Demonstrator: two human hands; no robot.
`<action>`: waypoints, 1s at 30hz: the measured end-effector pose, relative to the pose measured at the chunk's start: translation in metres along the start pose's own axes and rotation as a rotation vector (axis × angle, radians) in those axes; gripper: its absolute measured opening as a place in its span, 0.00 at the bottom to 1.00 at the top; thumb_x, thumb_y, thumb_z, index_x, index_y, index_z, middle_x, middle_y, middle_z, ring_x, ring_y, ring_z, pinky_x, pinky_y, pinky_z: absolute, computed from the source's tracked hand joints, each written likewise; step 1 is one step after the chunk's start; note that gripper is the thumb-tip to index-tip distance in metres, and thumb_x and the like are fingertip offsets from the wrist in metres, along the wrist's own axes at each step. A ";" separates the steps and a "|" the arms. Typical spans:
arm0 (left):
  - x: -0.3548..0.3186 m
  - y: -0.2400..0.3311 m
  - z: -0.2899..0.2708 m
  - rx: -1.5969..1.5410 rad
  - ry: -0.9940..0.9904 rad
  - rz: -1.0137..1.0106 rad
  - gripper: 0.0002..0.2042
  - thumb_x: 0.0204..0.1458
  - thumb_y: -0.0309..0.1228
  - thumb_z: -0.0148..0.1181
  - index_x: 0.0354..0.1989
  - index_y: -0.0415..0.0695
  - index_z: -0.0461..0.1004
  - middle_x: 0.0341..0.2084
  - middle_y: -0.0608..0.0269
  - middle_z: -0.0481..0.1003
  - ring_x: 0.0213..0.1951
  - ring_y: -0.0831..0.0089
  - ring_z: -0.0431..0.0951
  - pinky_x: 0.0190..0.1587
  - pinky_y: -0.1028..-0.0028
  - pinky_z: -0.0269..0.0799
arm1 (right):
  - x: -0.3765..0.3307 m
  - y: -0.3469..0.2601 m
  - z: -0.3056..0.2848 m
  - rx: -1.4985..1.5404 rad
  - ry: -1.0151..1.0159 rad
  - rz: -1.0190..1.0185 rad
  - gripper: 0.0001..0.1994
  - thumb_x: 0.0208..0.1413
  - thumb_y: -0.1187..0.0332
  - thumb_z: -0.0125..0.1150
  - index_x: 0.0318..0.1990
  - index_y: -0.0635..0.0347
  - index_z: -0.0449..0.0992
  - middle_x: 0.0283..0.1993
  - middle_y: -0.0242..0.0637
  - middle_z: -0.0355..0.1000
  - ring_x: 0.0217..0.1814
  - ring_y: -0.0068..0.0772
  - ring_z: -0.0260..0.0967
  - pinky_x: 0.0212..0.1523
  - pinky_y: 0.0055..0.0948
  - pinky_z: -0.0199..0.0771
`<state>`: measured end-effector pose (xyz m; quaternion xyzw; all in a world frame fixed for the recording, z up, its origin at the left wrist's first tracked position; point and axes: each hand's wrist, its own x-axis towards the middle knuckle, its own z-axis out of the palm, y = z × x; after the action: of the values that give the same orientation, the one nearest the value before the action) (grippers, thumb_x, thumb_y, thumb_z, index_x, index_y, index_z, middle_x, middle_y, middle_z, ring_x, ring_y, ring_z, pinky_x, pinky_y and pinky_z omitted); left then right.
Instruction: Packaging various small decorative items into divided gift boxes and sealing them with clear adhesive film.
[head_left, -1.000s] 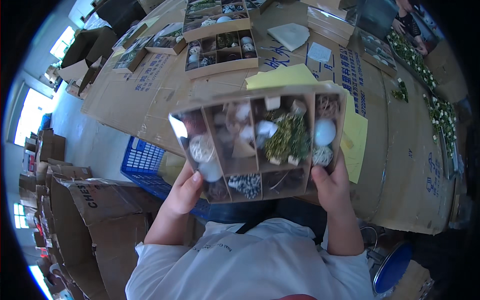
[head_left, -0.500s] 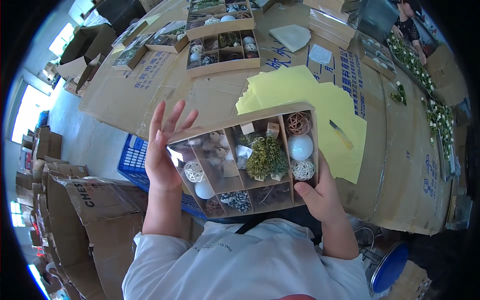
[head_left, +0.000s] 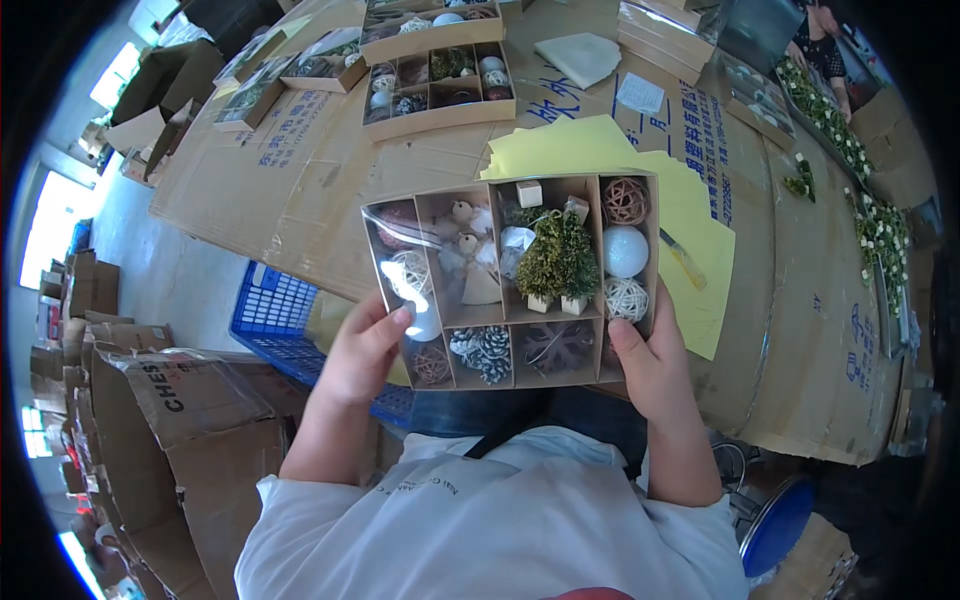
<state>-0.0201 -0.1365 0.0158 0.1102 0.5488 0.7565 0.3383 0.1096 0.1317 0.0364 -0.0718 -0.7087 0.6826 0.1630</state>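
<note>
Compartment box of pinecones, balls, mini trees, both hands' fingers clamping its edges

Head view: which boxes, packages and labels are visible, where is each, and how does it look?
Clear-lidded brown compartment box: centre, between left hand and right hand.
Open brown compartment box: top, on table.
Printed brown carton: lower left.
Small white paper label: top right.

The person wears a white short-sleeved T-shirt with small grey lettering on the chest; a dark strap crosses it below the bare forearms.
</note>
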 end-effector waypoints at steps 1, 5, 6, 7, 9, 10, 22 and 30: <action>-0.002 -0.009 0.003 -0.043 0.067 -0.024 0.24 0.53 0.38 0.58 0.54 0.35 0.65 0.47 0.61 0.72 0.49 0.74 0.69 0.54 0.74 0.60 | 0.000 0.000 0.001 -0.002 0.021 -0.017 0.29 0.61 0.70 0.51 0.66 0.70 0.48 0.61 0.41 0.58 0.61 0.30 0.57 0.61 0.29 0.56; 0.001 -0.019 0.021 -0.005 0.093 0.079 0.25 0.58 0.36 0.52 0.60 0.36 0.57 0.52 0.59 0.68 0.54 0.70 0.66 0.58 0.69 0.59 | 0.005 -0.002 -0.002 0.197 0.074 0.313 0.27 0.62 0.71 0.48 0.66 0.69 0.48 0.62 0.39 0.58 0.58 0.27 0.58 0.60 0.27 0.57; 0.005 -0.017 0.022 0.004 0.167 0.119 0.26 0.58 0.38 0.53 0.60 0.37 0.58 0.52 0.59 0.68 0.53 0.68 0.68 0.56 0.69 0.61 | 0.008 0.000 0.001 0.090 0.054 0.135 0.27 0.62 0.71 0.48 0.66 0.67 0.49 0.61 0.38 0.58 0.56 0.25 0.59 0.58 0.25 0.59; 0.010 -0.015 0.017 -0.026 0.195 0.163 0.23 0.59 0.37 0.50 0.59 0.37 0.60 0.49 0.58 0.70 0.50 0.69 0.71 0.54 0.69 0.64 | 0.011 0.003 0.004 -0.019 0.034 -0.042 0.26 0.62 0.71 0.48 0.66 0.66 0.51 0.61 0.38 0.59 0.54 0.23 0.61 0.56 0.23 0.60; 0.023 -0.001 0.007 -0.093 0.228 0.169 0.19 0.61 0.36 0.46 0.57 0.37 0.62 0.47 0.58 0.72 0.47 0.69 0.74 0.51 0.69 0.68 | 0.012 0.005 0.000 0.013 0.015 0.025 0.24 0.62 0.71 0.47 0.65 0.63 0.54 0.60 0.39 0.60 0.52 0.21 0.61 0.53 0.22 0.61; 0.032 0.005 -0.008 -0.083 0.236 0.148 0.19 0.62 0.37 0.45 0.56 0.37 0.63 0.46 0.58 0.72 0.47 0.69 0.74 0.52 0.68 0.68 | 0.012 -0.004 -0.001 0.056 0.003 0.095 0.24 0.62 0.71 0.47 0.65 0.63 0.55 0.60 0.39 0.60 0.53 0.21 0.61 0.53 0.22 0.61; 0.137 0.082 -0.092 -0.030 0.437 0.228 0.11 0.60 0.32 0.49 0.44 0.40 0.72 0.36 0.62 0.76 0.38 0.71 0.76 0.44 0.69 0.74 | -0.032 0.034 -0.080 -0.125 0.579 -0.004 0.09 0.62 0.72 0.48 0.44 0.63 0.73 0.42 0.33 0.72 0.44 0.23 0.68 0.44 0.23 0.67; 0.200 0.095 -0.123 -0.217 0.512 0.161 0.06 0.53 0.30 0.56 0.36 0.42 0.73 0.32 0.64 0.73 0.36 0.69 0.74 0.42 0.59 0.74 | -0.055 0.066 -0.108 -0.152 0.799 -0.022 0.08 0.62 0.73 0.49 0.41 0.65 0.74 0.34 0.33 0.72 0.37 0.20 0.67 0.41 0.20 0.67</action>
<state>-0.2728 -0.1184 0.0150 -0.0782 0.5215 0.8384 0.1376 0.1889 0.2194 -0.0352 -0.3358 -0.6389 0.5448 0.4269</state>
